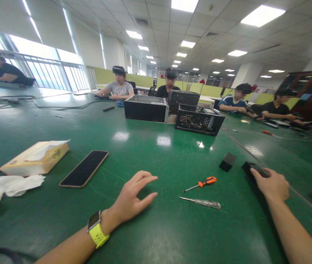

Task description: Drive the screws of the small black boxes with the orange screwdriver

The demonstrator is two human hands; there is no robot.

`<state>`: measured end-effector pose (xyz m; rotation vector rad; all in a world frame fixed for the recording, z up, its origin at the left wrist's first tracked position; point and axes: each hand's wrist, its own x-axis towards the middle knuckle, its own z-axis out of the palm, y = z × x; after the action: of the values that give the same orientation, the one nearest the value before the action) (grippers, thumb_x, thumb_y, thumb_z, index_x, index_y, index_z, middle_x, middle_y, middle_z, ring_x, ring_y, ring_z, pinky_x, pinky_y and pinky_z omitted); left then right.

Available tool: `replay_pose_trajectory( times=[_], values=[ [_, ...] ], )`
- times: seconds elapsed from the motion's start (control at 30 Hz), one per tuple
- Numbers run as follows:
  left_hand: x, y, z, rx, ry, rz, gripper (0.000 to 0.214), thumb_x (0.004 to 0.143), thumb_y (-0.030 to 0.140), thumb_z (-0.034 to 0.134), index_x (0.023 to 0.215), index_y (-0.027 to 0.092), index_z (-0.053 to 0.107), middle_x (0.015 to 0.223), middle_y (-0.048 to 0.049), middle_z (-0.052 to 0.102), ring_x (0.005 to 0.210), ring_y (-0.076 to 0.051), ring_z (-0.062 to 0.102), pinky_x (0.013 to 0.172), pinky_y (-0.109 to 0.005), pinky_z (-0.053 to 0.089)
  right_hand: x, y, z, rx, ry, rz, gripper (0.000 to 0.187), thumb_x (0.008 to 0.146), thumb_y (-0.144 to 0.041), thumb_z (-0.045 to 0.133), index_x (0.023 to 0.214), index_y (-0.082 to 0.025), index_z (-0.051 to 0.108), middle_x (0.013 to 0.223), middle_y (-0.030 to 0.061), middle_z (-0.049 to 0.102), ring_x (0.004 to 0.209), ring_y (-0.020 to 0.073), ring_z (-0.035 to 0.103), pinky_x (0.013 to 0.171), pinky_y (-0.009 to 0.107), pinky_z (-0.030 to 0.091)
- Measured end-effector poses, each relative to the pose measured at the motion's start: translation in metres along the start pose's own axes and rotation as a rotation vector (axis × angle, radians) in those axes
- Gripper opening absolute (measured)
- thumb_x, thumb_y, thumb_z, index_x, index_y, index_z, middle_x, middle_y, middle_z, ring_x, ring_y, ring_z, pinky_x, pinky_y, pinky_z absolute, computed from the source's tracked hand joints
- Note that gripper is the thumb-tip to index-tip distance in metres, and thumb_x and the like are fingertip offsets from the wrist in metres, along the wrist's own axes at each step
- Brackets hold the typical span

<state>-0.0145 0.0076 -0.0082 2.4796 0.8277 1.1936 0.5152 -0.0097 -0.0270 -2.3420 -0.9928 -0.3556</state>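
Note:
My right hand (274, 186) is closed on a dark, box-like object (250, 171) at the right, with the thumb on its top; the hand hides part of it. A small black block (228, 162) stands just left of that hand. My left hand (131, 196), with a yellow-banded watch on the wrist, is empty, thumb and fingers apart, over the green table (156, 227). Between my hands lie an orange-and-black screwdriver (205, 182) and a clear-handled screwdriver (205, 203), both with their tips to the left.
Left of my left hand are a smartphone (85, 169), a tissue pack (36, 158) and crumpled tissues (15, 185). Black metal computer cases (146, 110) stand farther back. Several people sit around the table. Cables (48, 106) run across the far left.

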Motion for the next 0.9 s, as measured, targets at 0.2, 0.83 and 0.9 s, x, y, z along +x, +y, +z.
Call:
replay_pose_trajectory(
  times=[0.2,0.83,0.9],
  values=[
    [-0.001,-0.001,0.001,-0.002,-0.004,-0.006,0.034,0.089,0.022,0.062,0.123,0.021,0.058,0.111,-0.0081,0.060,0.101,-0.022,0.060,0.089,-0.036,0.052,-0.015,-0.046,-0.001,-0.073,0.120,-0.051,0.073,0.084,-0.067,0.042,0.130,-0.012,0.059,0.129,0.0240,0.055,0.120,0.0459,0.048,0.091,0.058,0.041],
    [-0.001,-0.001,0.000,0.001,-0.019,-0.016,0.052,0.088,0.024,0.065,0.136,0.024,0.047,0.121,-0.0102,0.056,0.111,-0.025,0.056,0.095,-0.039,0.049,-0.103,-0.153,-0.015,0.606,-0.460,-0.560,0.059,0.084,-0.043,0.058,0.135,-0.017,0.046,0.131,0.0141,0.061,0.114,0.0267,0.061,0.096,0.039,0.050],
    [-0.001,-0.001,-0.001,0.030,-0.029,-0.022,0.065,0.085,0.032,0.070,0.143,0.023,0.041,0.131,-0.0133,0.052,0.118,-0.029,0.052,0.099,-0.044,0.046,-0.139,-0.172,-0.029,0.637,-0.688,-0.820,0.054,0.084,-0.036,0.060,0.135,-0.019,0.049,0.134,0.0126,0.059,0.120,0.0267,0.057,0.102,0.042,0.045]
  ],
)
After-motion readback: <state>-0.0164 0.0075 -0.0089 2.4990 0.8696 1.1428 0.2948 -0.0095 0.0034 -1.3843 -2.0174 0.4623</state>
